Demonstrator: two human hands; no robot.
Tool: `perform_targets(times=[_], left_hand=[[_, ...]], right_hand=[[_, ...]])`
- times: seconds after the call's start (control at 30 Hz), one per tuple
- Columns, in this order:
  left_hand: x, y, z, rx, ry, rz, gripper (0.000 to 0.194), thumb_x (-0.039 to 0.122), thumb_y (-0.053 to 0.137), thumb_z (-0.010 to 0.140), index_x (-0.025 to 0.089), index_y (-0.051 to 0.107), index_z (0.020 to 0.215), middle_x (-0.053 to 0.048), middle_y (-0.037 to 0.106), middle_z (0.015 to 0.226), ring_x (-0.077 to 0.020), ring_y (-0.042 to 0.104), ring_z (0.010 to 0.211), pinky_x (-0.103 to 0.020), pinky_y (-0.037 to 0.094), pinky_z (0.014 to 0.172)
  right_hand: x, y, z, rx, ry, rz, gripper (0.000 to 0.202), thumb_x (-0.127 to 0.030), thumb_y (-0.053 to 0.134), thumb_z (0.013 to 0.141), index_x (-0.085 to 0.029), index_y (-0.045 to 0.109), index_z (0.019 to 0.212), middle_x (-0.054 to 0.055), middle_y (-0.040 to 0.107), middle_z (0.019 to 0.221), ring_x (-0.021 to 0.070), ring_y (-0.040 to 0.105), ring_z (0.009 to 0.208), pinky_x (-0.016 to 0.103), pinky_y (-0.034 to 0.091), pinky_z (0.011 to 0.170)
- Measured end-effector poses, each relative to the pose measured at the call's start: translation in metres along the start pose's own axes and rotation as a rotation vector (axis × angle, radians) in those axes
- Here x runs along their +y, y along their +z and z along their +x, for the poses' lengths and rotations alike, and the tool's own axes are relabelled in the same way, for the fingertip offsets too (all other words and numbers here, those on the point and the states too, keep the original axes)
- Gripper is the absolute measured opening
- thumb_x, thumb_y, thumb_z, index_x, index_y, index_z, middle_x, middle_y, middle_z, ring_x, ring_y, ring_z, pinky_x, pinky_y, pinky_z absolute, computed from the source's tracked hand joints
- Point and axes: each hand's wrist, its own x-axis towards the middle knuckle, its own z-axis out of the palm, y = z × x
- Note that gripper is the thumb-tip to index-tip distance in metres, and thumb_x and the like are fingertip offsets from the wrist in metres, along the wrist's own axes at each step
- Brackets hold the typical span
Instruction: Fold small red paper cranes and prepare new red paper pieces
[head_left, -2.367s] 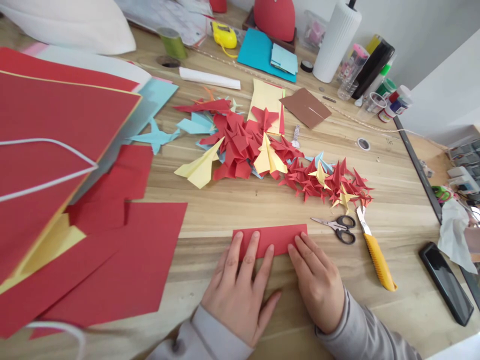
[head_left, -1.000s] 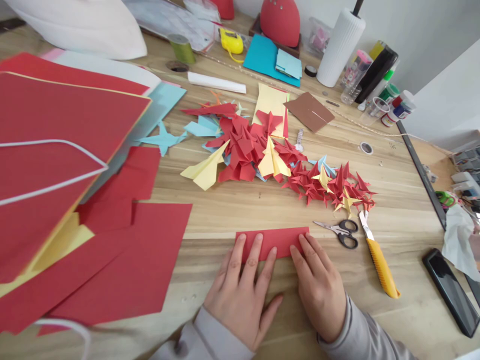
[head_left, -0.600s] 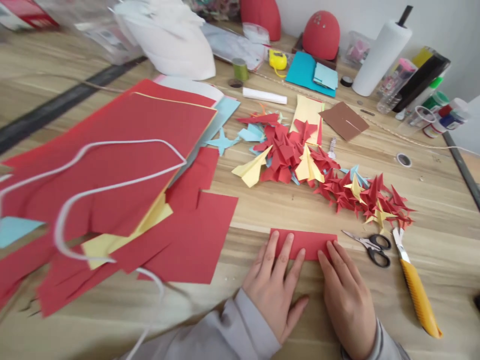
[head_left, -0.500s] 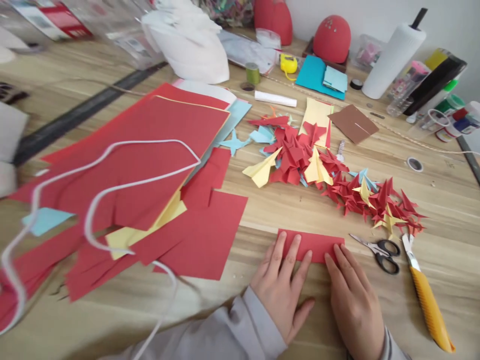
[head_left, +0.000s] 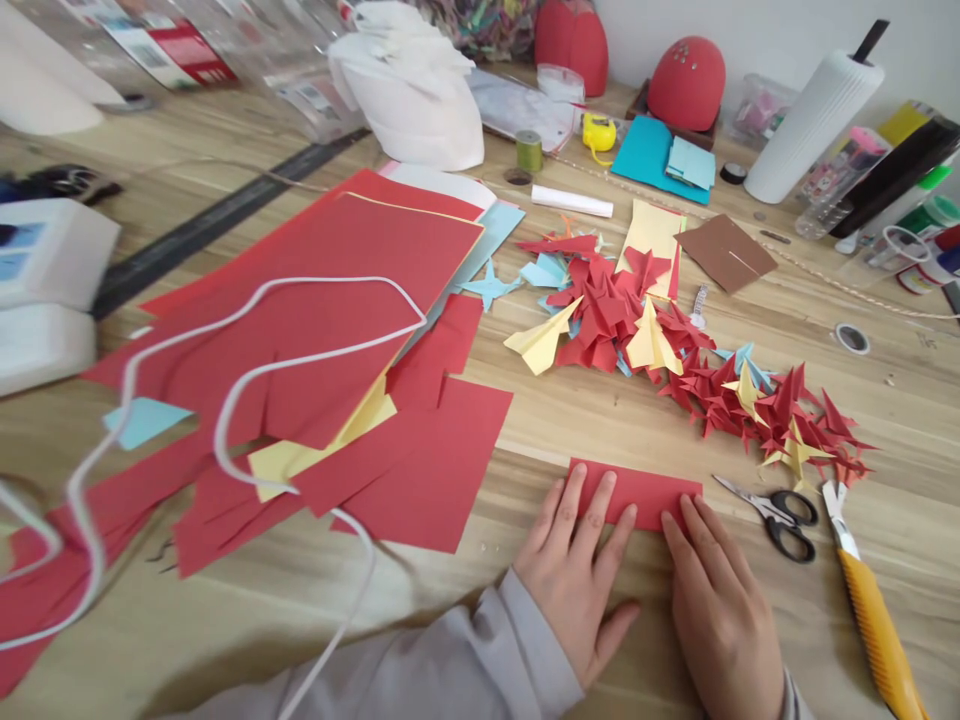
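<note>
A red paper rectangle [head_left: 641, 488] lies flat on the wooden table in front of me. My left hand [head_left: 581, 565] rests on its left part, fingers spread and fingertips pressing the paper. At the right end, my right hand [head_left: 716, 590] touches the paper with its fingertips, the fingers stretched out close together; its thumb is hidden. Just right of that hand lie black-handled scissors [head_left: 784, 518] and a utility knife with an orange handle [head_left: 874, 615]. Beyond the paper spreads a heap of folded red paper shapes [head_left: 600, 305], mixed with yellow and blue ones.
Red paper sheets [head_left: 375, 260] and cut pieces [head_left: 457, 460] cover the left, with a white cord [head_left: 330, 350] looping over them. At the back stand a white cylinder [head_left: 814, 120], a yellow tape measure [head_left: 598, 132] and teal paper [head_left: 645, 155]. Brown paper [head_left: 724, 255] lies behind the heap.
The whole scene has shifted slightly rightward in view as the camera turned left, bringing more of a white box at the left edge into sight. Both hands remain on the red paper.
</note>
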Motion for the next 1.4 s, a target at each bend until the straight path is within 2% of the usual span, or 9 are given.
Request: perform_targets(times=[0.2,0.47,0.67,1.0,1.23,1.4], left_hand=[[0.000,-0.001,0.000,-0.013,0.007,0.025,0.072,0.060,0.045,0.075,0.022,0.037,0.136,-0.014,0.022,0.148,-0.0394,0.011,0.136,-0.052,0.014,0.106],[-0.008,0.011,0.001,0.137,0.091,0.019,0.072,0.062,0.044,0.075,0.018,0.045,0.132,-0.018,0.032,0.143,-0.0393,0.016,0.135,-0.049,0.015,0.106],[-0.011,0.009,0.004,0.169,0.128,0.030,0.071,0.060,0.051,0.072,0.015,0.052,0.126,-0.020,0.039,0.139,-0.0412,0.024,0.132,-0.049,0.019,0.104],[-0.011,0.012,0.005,0.186,0.139,0.035,0.071,0.060,0.052,0.071,0.016,0.053,0.126,-0.021,0.041,0.137,-0.0433,0.025,0.130,-0.051,0.023,0.103],[-0.012,0.021,0.004,0.189,0.128,0.001,0.069,0.060,0.052,0.071,0.024,0.047,0.130,-0.018,0.034,0.142,-0.0436,0.018,0.133,-0.054,0.021,0.104],[-0.013,0.021,0.007,0.201,0.146,0.019,0.068,0.060,0.053,0.071,0.025,0.048,0.129,-0.017,0.037,0.140,-0.0441,0.021,0.132,-0.054,0.025,0.102]], right_hand=[[-0.002,-0.001,0.001,-0.018,0.004,-0.027,0.039,-0.016,0.030,0.090,-0.007,0.051,0.121,0.020,0.054,0.124,0.0313,0.041,0.125,0.043,0.051,0.090],[-0.010,-0.002,0.007,-0.065,0.039,-0.084,0.038,-0.009,0.031,0.087,-0.005,0.057,0.114,0.021,0.055,0.123,0.0304,0.042,0.125,0.043,0.050,0.092],[-0.014,-0.005,0.012,-0.051,0.077,-0.118,0.037,-0.009,0.032,0.086,-0.007,0.060,0.111,0.019,0.060,0.118,0.0297,0.048,0.118,0.048,0.046,0.093],[-0.015,-0.003,0.011,-0.104,0.048,-0.175,0.036,-0.013,0.036,0.085,-0.005,0.058,0.113,0.022,0.057,0.120,0.0316,0.045,0.121,0.047,0.042,0.096],[-0.017,-0.005,0.012,-0.169,0.053,-0.175,0.040,-0.025,0.047,0.084,-0.013,0.052,0.122,0.023,0.052,0.125,0.0338,0.045,0.121,0.048,0.040,0.096],[-0.018,-0.003,0.010,-0.171,0.044,-0.227,0.043,-0.030,0.048,0.086,-0.015,0.047,0.126,0.023,0.049,0.129,0.0341,0.042,0.124,0.050,0.036,0.098]])
